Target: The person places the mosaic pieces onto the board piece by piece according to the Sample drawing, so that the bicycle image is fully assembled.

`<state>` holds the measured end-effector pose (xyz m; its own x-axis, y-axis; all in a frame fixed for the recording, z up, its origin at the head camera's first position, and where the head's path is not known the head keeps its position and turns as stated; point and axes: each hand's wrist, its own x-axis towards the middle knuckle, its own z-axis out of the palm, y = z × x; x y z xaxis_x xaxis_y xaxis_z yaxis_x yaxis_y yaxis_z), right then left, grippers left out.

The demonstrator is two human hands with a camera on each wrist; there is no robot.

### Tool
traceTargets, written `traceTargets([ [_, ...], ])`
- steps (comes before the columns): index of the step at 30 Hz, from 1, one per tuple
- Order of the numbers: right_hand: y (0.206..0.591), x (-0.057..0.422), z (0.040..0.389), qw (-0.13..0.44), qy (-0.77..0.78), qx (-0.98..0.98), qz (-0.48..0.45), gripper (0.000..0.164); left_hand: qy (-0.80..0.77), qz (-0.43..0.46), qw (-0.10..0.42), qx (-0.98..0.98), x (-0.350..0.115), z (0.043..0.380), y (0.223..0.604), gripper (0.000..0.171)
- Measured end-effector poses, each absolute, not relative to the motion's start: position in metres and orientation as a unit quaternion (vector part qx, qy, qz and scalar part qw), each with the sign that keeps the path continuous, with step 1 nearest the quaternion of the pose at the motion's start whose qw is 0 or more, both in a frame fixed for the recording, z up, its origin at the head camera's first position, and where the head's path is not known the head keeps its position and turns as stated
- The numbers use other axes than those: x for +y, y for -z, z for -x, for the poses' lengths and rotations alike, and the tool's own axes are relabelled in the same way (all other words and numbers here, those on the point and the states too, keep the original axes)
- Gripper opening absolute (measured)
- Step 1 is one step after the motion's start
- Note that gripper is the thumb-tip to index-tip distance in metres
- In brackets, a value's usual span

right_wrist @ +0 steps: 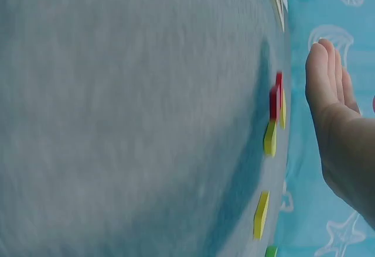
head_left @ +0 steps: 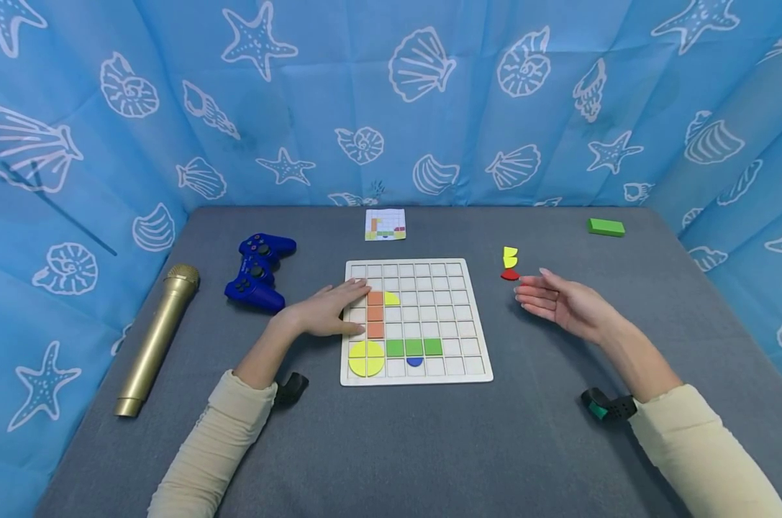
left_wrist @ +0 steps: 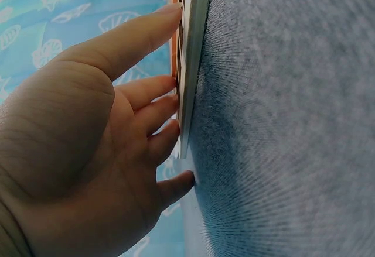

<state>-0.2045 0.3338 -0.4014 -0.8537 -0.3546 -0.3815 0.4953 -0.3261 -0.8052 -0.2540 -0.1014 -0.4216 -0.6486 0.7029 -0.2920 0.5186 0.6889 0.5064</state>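
A white grid board (head_left: pixel 452 309) lies in the middle of the table. Its left edge is under the fingertips of my left hand (head_left: pixel 326 309), which rests there with fingers extended and spread. On the grid sit a column of orange squares (head_left: pixel 375 314), a yellow quarter piece (head_left: pixel 391 298), a yellow circle made of quarters (head_left: pixel 367 358), a row of green squares (head_left: pixel 414 347) and small blue pieces (head_left: pixel 415 361). My right hand (head_left: pixel 568 306) hovers right of the board, fingers loosely straight and holding nothing. Just beyond its fingertips are red pieces (right_wrist: pixel 274 102) and yellow pieces (head_left: pixel 510 257).
Behind the board lies a printed pattern card (head_left: pixel 385 224). A green block (head_left: pixel 606 227) is at the back right. On the left are a blue game controller (head_left: pixel 257 273) and a gold microphone (head_left: pixel 157 342). A blue shell-print curtain (head_left: pixel 429 122) surrounds the table.
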Motion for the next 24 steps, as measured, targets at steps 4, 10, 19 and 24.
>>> traceTargets([
  [4,0.400,0.349,0.206,0.249,0.826,0.501,-0.070,0.032,-0.193,-0.345,0.239,0.887,-0.101,0.255,0.422,0.079],
  [10,0.399,0.371,0.209,0.230,0.845,0.477,-0.075,0.034,-0.193,-0.346,0.239,0.887,-0.101,0.255,0.423,0.080],
  [19,0.397,0.398,0.212,0.151,0.816,0.545,-0.121,0.024,-0.193,-0.343,0.243,0.887,-0.102,0.254,0.422,0.079],
  [24,0.403,0.405,0.212,0.116,0.747,0.640,-0.141,0.041,-0.193,-0.343,0.241,0.887,-0.102,0.254,0.423,0.079],
])
